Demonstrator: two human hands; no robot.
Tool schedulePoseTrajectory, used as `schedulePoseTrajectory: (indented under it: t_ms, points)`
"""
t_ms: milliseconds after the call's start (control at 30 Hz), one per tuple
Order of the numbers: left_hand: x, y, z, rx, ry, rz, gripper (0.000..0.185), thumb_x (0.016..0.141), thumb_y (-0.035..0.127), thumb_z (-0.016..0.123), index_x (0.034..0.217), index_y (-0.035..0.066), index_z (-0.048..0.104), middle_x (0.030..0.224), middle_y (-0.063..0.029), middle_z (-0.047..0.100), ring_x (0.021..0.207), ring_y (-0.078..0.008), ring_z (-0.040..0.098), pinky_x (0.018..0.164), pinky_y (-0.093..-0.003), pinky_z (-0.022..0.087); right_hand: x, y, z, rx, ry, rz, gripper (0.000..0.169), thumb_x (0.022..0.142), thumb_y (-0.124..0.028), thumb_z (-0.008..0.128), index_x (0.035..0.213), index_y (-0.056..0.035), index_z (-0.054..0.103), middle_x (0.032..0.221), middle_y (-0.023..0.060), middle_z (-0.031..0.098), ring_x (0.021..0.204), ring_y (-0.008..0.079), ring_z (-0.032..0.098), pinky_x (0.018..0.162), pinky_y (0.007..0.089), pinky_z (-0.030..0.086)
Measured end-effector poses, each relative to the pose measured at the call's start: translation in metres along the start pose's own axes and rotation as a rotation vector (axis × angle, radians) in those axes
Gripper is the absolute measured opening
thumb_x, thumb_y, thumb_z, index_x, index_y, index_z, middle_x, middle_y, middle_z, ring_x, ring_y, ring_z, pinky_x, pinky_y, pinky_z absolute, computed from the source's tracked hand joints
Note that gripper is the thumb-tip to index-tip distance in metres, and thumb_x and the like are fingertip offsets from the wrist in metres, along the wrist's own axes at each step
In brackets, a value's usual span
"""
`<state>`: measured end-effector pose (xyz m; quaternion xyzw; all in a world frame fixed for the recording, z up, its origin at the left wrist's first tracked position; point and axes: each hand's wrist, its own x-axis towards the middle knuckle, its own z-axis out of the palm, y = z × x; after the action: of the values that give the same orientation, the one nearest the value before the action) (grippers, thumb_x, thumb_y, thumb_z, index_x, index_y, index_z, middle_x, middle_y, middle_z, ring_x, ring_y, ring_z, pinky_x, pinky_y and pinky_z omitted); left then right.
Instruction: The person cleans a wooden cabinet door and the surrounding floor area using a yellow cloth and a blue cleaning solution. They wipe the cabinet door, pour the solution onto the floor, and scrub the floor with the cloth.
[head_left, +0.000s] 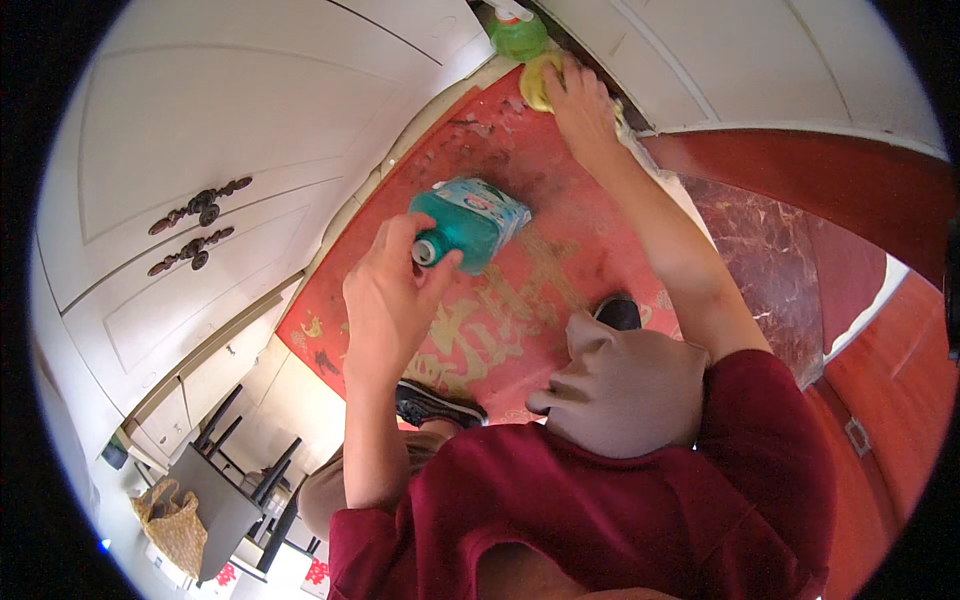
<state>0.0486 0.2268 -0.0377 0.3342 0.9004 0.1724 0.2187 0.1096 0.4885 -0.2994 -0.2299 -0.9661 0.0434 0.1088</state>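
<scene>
My left hand (394, 274) grips a teal plastic bottle (469, 221) near its neck, fingers on either side of the uncapped-looking mouth; the bottle is tilted with its mouth towards me and bears a printed label. At the top, my right hand (581, 94) is on a yellow cloth (536, 82) at the far corner of a red mat (600, 240). Just beyond the cloth stands a green spray bottle (519, 37) with a white and red head. Dark smudges mark the mat beneath the teal bottle.
White cabinet doors (225, 135) with dark ornate handles rise at the left. Another white panel (720, 60) and a dark red sill (810, 169) lie at the right. My shoes (435, 405) are on or by the mat. A chair (225, 510) holding a patterned bag (172, 525) stands lower left.
</scene>
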Motion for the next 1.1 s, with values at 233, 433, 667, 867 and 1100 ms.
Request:
schedulePoseTrajectory:
  t_ms: [233,433,667,867,1100]
  points:
    - [0.016,0.017,-0.011,0.200,-0.196,0.193,0.046,0.080,0.033,0.084,0.113,0.010,0.061,0.093,-0.0123,0.070,0.082,-0.0334,0.068,0.071,-0.0429,0.054,-0.086,0.028,-0.029,0.041,-0.184,-0.006,0.048,0.090,-0.012,0.057,0.137,-0.0052,0.054,0.137,0.0178,0.055,0.115,0.0326,0.057,0.091,0.0434,0.055]
    - [0.088,0.039,-0.017,0.135,-0.039,0.374,0.038,0.089,0.027,0.076,0.119,0.006,0.064,0.113,-0.0138,0.068,0.094,-0.0371,0.068,0.079,-0.0453,0.054,-0.129,0.030,-0.041,-0.076,-0.222,0.088,0.075,0.077,-0.011,0.076,0.146,-0.0072,0.047,0.146,0.0193,0.047,0.124,0.0373,0.054,0.098,0.0433,0.055]
    - [0.247,0.034,0.052,0.447,0.156,0.637,0.036,0.087,0.003,0.063,0.122,0.008,0.057,0.125,-0.0139,0.058,0.101,-0.0350,0.067,0.083,-0.0467,0.056,-0.109,0.010,-0.067,0.102,-0.200,0.112,0.058,0.090,-0.009,0.059,0.147,-0.0143,0.050,0.155,0.0144,0.040,0.131,0.0405,0.049,0.105,0.0483,0.050]
    - [0.248,0.053,0.059,0.664,0.158,0.630,0.020,0.087,0.005,0.063,0.106,0.007,0.062,0.113,-0.0135,0.060,0.100,-0.0320,0.070,0.078,-0.0416,0.060,-0.110,0.016,-0.059,0.120,-0.200,0.086,0.061,0.088,-0.007,0.060,0.147,-0.0179,0.050,0.161,0.0117,0.034,0.134,0.0402,0.046,0.106,0.0497,0.050]
    - [0.257,0.062,0.062,0.781,0.121,0.677,0.015,0.088,0.009,0.062,0.103,0.006,0.065,0.104,-0.0145,0.065,0.097,-0.0310,0.071,0.077,-0.0385,0.060,-0.099,0.012,-0.048,0.085,-0.192,0.088,0.063,0.086,-0.003,0.060,0.147,-0.0140,0.050,0.162,0.0120,0.033,0.134,0.0406,0.046,0.106,0.0491,0.051]
